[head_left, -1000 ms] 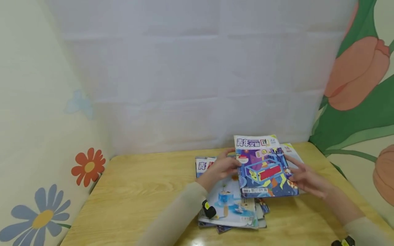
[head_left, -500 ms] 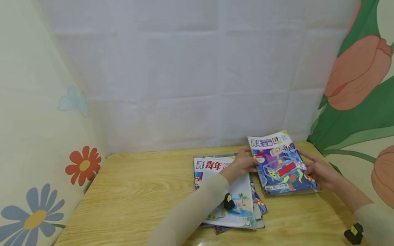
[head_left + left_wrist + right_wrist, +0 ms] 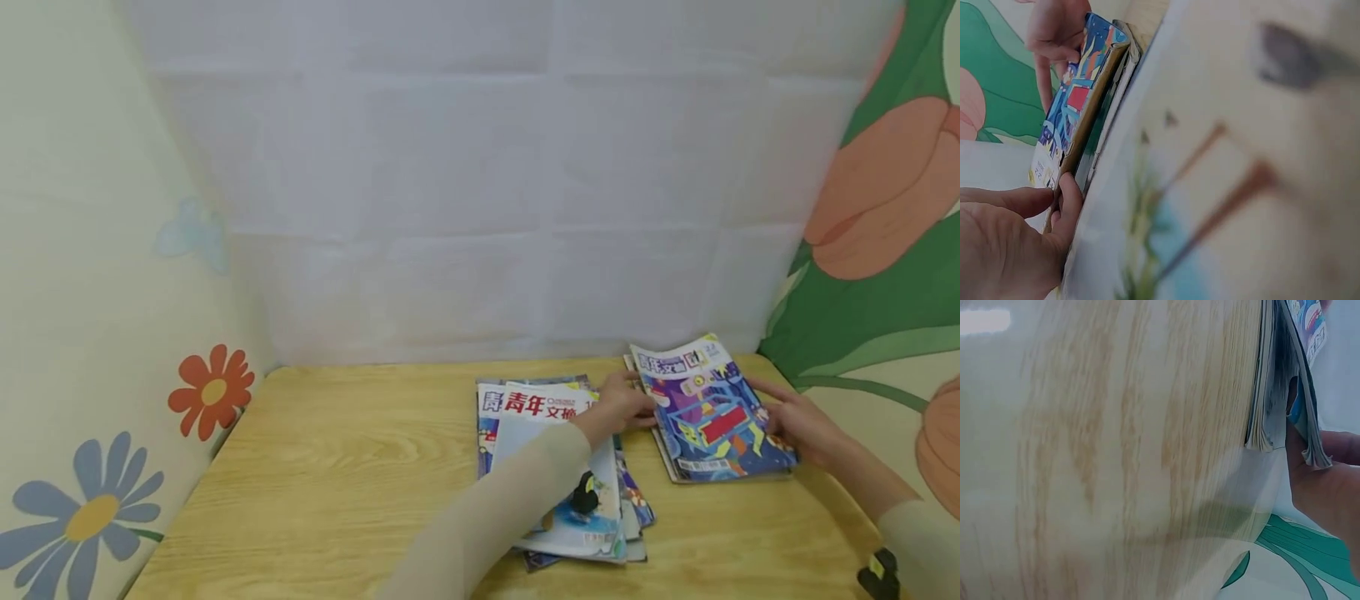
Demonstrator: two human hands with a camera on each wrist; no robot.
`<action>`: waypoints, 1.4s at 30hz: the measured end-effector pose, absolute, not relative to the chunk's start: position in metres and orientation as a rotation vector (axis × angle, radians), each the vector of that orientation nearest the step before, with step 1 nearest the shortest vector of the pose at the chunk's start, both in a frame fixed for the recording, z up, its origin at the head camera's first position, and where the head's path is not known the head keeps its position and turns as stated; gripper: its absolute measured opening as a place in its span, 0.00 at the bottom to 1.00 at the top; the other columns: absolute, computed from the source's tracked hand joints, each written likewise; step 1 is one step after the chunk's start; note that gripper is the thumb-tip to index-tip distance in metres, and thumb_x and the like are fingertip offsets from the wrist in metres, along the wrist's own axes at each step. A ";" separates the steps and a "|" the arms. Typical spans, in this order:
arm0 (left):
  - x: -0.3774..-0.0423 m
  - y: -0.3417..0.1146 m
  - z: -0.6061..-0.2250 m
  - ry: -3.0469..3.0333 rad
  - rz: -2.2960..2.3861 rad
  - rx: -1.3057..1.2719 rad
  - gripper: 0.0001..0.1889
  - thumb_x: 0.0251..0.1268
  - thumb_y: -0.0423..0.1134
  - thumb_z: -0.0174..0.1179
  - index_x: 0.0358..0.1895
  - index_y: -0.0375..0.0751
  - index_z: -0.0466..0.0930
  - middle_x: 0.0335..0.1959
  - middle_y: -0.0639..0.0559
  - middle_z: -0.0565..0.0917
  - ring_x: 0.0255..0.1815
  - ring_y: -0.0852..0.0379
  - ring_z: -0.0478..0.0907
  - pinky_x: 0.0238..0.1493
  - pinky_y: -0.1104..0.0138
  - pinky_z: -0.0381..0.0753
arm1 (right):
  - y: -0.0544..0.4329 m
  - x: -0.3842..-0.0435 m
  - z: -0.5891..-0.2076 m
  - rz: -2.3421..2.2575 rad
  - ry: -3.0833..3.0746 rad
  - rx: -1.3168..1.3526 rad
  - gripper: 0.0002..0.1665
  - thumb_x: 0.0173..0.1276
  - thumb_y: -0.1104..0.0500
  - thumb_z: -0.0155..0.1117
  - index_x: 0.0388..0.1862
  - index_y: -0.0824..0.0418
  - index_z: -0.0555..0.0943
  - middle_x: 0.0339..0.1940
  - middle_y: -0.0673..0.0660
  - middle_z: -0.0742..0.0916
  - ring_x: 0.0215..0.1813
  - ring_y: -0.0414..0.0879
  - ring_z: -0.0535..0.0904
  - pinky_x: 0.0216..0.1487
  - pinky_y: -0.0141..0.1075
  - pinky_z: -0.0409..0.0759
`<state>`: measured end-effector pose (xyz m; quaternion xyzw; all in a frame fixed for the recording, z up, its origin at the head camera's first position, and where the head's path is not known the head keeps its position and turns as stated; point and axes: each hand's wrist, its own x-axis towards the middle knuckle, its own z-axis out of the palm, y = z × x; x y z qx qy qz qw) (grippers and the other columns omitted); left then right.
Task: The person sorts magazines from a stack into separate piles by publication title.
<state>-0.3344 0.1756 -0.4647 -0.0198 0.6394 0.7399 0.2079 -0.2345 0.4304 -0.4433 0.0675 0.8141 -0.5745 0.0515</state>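
A purple magazine with a red-box drawing on its cover lies over another magazine at the table's right. At its left edge my left hand pinches it, thumb on the cover and a finger at the spine in the left wrist view. My right hand holds its right edge. In the right wrist view the right fingers are tucked under the lifted edge, above the magazine pages beneath. Under my left forearm, a pale magazine with a beach picture tops a loose pile.
The pile's other magazines stick out at uneven angles. Everything lies on a wood-grain table. A white sheet hangs behind it, and flower-painted walls stand at both sides.
Both hands have carried the purple magazine right and down, off the area over the pile. It now sits over the other magazine at the right, more tilted.
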 end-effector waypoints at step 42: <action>-0.297 0.070 -0.420 2.190 1.719 0.447 0.21 0.70 0.35 0.60 0.66 0.43 0.76 0.39 0.53 0.84 0.35 0.53 0.85 0.44 0.56 0.84 | 0.319 -0.198 -0.400 -1.085 2.984 -0.420 0.22 0.80 0.57 0.57 0.66 0.70 0.76 0.60 0.71 0.81 0.52 0.60 0.83 0.41 0.45 0.83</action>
